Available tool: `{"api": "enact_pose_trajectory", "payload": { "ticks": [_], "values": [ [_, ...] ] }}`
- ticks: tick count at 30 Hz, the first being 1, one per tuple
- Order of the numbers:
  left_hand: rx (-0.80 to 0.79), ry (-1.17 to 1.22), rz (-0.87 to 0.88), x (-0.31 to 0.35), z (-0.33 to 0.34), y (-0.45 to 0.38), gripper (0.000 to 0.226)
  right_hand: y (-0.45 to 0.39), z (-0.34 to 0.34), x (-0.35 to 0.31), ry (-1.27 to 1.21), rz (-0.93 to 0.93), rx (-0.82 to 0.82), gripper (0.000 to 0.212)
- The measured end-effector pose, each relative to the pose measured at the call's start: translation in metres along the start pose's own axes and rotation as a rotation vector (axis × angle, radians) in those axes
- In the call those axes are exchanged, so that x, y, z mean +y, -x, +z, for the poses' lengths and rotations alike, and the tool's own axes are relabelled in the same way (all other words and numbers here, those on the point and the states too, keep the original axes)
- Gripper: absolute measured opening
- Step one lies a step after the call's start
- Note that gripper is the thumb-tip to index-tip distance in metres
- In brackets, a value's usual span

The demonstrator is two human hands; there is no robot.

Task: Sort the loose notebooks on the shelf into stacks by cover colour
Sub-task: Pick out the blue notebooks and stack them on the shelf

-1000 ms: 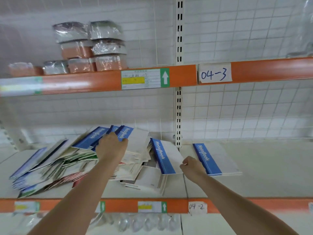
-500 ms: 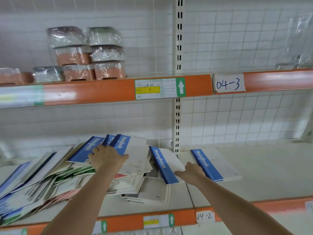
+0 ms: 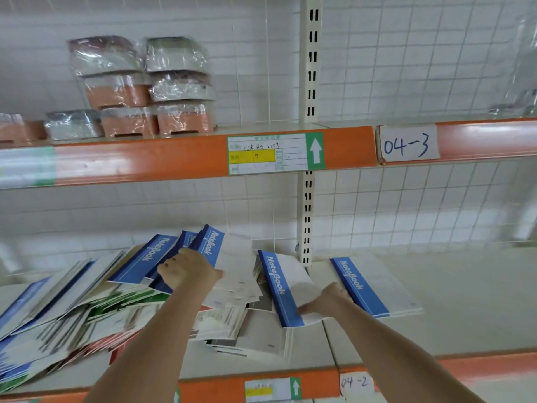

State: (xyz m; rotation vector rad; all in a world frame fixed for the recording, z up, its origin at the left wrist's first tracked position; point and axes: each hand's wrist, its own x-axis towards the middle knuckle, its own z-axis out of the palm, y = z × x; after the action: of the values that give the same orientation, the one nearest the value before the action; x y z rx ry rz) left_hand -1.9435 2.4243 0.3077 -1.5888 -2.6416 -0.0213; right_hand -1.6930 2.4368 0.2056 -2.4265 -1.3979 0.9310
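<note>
A jumbled pile of notebooks (image 3: 87,315) with blue, green and red covers fills the left of the lower shelf (image 3: 465,301). My left hand (image 3: 189,270) lies on top of the pile, its fingers curled over the edge of a blue-spined notebook (image 3: 210,245). My right hand (image 3: 328,299) pinches the lower right edge of another blue notebook (image 3: 279,286) at the pile's right side, thumb on the cover. A separate blue notebook stack (image 3: 374,286) lies flat just right of that hand.
A white slotted upright post (image 3: 308,228) stands behind the notebooks, with wire mesh at the back. Plastic-wrapped packages (image 3: 145,91) sit on the upper shelf. Orange shelf edges carry the labels 04-3 (image 3: 406,144) and 04-2 (image 3: 356,382).
My right hand has moved left onto the blue notebook's lower edge and taken hold of it. My left hand stays on the pile. The view has shifted slightly.
</note>
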Motion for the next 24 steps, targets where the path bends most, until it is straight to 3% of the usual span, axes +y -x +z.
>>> {"api": "enact_pose_trajectory", "payload": {
  "ticks": [4,7,10,12,16,20,24],
  "values": [
    [0.046,0.155,0.007,0.006,0.003,0.001,0.064,0.0,-0.007,0.001,-0.037,0.039,-0.053,0.103],
    [0.043,0.329,-0.005,0.007,0.005,0.005,0.057,0.001,-0.004,-0.003,-0.041,0.028,-0.088,0.053],
    [0.073,0.424,0.016,0.007,0.006,0.006,0.052,-0.004,0.0,-0.001,-0.194,0.0,-0.088,0.036],
    [0.067,0.51,0.026,0.008,0.009,0.002,0.042,-0.001,-0.002,0.001,-0.303,-0.056,-0.039,0.036],
    [0.004,0.799,-0.029,0.008,0.013,0.0,0.02,0.016,-0.007,0.004,-0.644,-0.079,-0.108,0.056],
    [0.031,0.967,-0.104,0.005,0.008,0.013,0.03,0.038,-0.025,0.011,-0.813,-0.159,-0.124,0.048],
    [0.104,1.009,-0.146,0.006,0.005,0.041,0.035,0.041,-0.049,0.03,-0.772,-0.247,-0.068,0.05]
  ]
}}
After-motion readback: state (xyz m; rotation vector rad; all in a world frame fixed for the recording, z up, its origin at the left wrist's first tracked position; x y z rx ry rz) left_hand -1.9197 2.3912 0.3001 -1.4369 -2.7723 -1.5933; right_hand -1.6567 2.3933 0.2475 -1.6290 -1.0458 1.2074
